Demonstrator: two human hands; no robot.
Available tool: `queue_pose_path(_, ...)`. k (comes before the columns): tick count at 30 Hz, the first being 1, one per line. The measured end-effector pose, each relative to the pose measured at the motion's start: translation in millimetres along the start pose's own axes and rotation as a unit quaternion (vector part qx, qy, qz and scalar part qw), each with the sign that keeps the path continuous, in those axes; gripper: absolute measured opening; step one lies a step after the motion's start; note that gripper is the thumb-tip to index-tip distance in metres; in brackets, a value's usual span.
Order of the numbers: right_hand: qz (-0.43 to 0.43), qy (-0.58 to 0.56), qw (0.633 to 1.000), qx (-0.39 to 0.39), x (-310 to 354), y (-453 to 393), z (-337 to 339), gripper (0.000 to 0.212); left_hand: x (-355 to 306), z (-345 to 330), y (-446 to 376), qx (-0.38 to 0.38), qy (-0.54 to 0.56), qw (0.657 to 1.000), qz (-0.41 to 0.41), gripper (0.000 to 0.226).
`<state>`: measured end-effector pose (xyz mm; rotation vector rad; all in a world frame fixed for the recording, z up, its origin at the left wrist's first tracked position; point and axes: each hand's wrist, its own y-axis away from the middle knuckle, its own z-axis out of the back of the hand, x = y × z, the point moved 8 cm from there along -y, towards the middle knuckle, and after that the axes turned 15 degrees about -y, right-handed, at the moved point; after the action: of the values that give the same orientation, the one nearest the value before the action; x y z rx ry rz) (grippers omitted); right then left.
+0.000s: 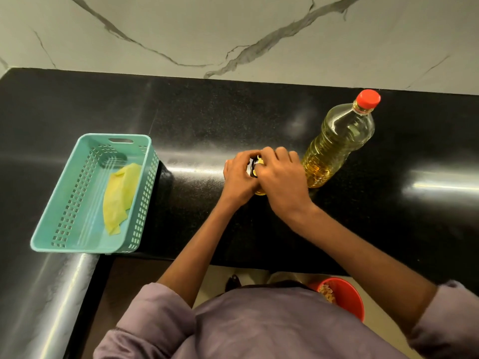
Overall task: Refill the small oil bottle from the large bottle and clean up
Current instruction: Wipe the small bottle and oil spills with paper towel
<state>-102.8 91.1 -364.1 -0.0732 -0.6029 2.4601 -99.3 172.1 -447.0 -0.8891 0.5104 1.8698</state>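
The small oil bottle (260,190) stands on the black counter (202,120), almost wholly hidden by both hands; only its oily base and a dark and yellow top (255,165) show. My left hand (239,178) grips the bottle from the left. My right hand (281,177) curls over its top from the right, fingers around the cap. The large clear bottle (337,141) of yellow oil, red cap (368,98) on, stands upright just right of my right hand.
A teal plastic basket (64,216) sits at the left near the counter's front edge, with a yellow cloth (116,198) inside. A red bucket (344,296) stands on the floor below the counter edge. A marble wall rises behind the counter.
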Motion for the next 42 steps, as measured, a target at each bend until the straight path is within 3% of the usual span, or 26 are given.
queue_pose_path(2,-0.028,-0.037,0.999,-0.024,-14.0,12.2,1.4,0.004,-0.3,0.7,1.9,0.011,-0.012,1.0,-0.013,0.047)
queue_pose_path(5,-0.122,-0.182,0.973,-0.066,-29.4,29.4,-5.5,0.012,-3.8,3.7,2.6,0.019,-0.028,0.999,-0.032,0.057)
queue_pose_path(9,-0.277,-0.347,0.89,-0.102,-45.2,46.1,-20.0,0.013,-5.0,4.4,4.7,0.033,-0.042,0.997,-0.047,0.063)
queue_pose_path(13,-0.369,-0.418,0.819,-0.137,-55.4,52.4,-29.2,0.01,-4.5,7.3,3.4,0.035,-0.046,0.996,-0.065,0.06)
queue_pose_path(21,-0.349,-0.397,0.846,-0.073,-73.0,28.0,-36.9,0.008,-0.3,8.5,6.4,0.121,-0.036,0.989,-0.08,0.058)
queue_pose_path(26,-0.375,-0.452,0.809,-0.021,-75.4,38.8,-55.5,0.014,-2.8,13.3,7.5,0.231,-0.105,0.96,-0.121,0.066)
queue_pose_path(29,-0.413,-0.48,0.774,-0.013,-77.1,61.8,-64.2,0.014,5.4,25.4,5.9,0.182,-0.187,0.958,-0.117,0.076)
queue_pose_path(34,-0.425,-0.547,0.721,-0.024,-62.1,81.6,-65.7,0.012,14.6,41.6,20.6,0.081,-0.19,0.972,-0.108,0.059)
queue_pose_path(39,-0.427,-0.535,0.723,-0.088,-66.1,72.9,-57.4,0.013,0.0,36.0,23.7,0.027,-0.241,0.969,-0.051,0.075)
queue_pose_path(42,-0.402,-0.535,0.735,-0.11,-70.6,57.4,-53.2,0.015,-7.1,35.1,19.1,-0.022,-0.278,0.959,-0.038,0.067)
